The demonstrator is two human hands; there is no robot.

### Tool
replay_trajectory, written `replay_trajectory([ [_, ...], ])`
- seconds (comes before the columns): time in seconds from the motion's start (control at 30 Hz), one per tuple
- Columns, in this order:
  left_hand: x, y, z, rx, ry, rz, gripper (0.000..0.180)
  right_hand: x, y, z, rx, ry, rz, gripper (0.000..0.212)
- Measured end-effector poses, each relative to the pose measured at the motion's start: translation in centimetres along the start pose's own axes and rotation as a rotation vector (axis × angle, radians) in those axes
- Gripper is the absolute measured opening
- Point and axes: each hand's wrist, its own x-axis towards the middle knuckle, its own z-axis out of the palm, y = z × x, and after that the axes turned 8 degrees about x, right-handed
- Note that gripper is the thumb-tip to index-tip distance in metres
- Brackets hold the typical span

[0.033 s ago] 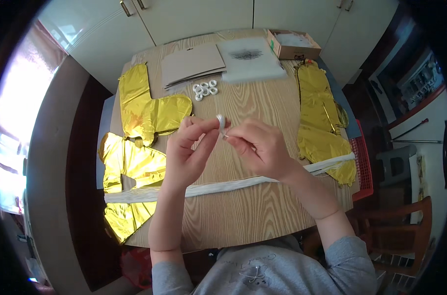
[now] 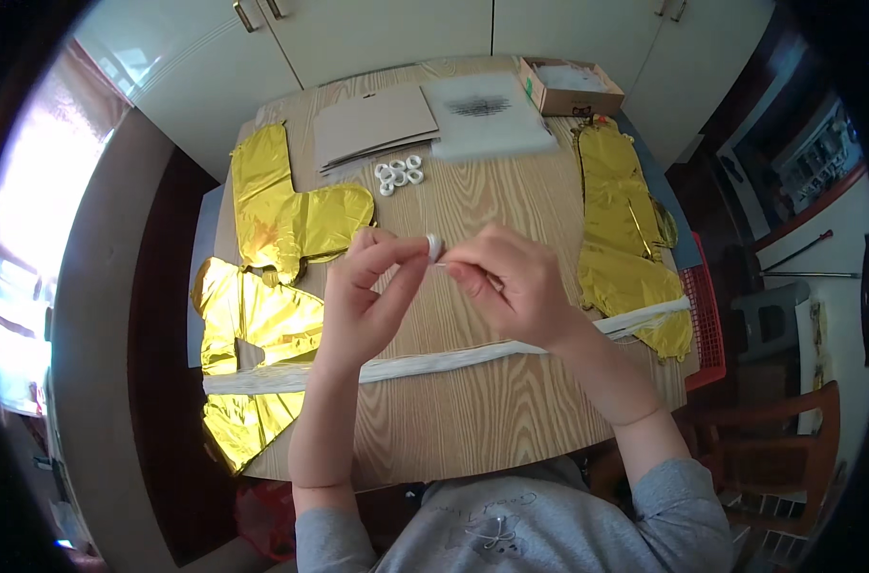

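Above the middle of the table, my left hand (image 2: 369, 291) pinches a small coil of white string (image 2: 434, 247) around its fingertips. My right hand (image 2: 513, 286), its fingers pressed together, grips a short strand drawn out from that coil. Beneath my wrists, a long bundle of white strings (image 2: 434, 365) stretches across the table from left to right. Beyond my hands lies a small group of similar white coils (image 2: 398, 175).
Flat gold foil shapes lie at left (image 2: 334, 215), front left (image 2: 272, 310) and right (image 2: 616, 215). Along the back are grey cardboard sheets (image 2: 382, 124), translucent plastic sheets with dark thin lines (image 2: 501, 134) and a cardboard box (image 2: 578, 97). A red basket (image 2: 705, 315) stands beyond the right edge.
The coil has tilted and sits slightly lower and to the right at my left fingertips. My right hand has shifted slightly, still pinching the strand.
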Motion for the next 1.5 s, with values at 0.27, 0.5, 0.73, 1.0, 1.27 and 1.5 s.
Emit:
replay_trajectory([
  [0.27, -0.3, 0.4, 0.2, -0.868, -0.183, -0.055, 0.021, 0.0, 0.9, 0.0, 0.094, 0.006, 0.146, 0.009],
  [0.5, -0.1, 0.3, 0.1, -0.14, -0.035, -0.051, 0.019, 0.2, -0.3, 0.1, -0.015, 0.051, -0.034, 0.008],
  [0.73, -0.2, 0.4, 0.2, -0.256, -0.113, -0.18, 0.01, 0.4, 0.0, -0.3, 0.025, 0.088, -0.02, 0.01],
  [1.0, -0.4, 0.6, 0.3, -0.639, -0.186, -0.184, 0.014, 0.1, 1.1, 0.1, 0.222, 0.054, 0.182, 0.006],
  [1.27, 0.0, 0.1, 1.4, -0.51, -0.006, -0.07, 0.025, -0.2, 0.5, 1.4, -0.062, 0.146, -0.036, 0.011],
  [1.5, -0.3, -0.1, 1.4, -0.408, -0.012, -0.138, 0.023, 0.2, 0.4, 0.1, -0.177, 0.164, -0.134, 0.016],
])
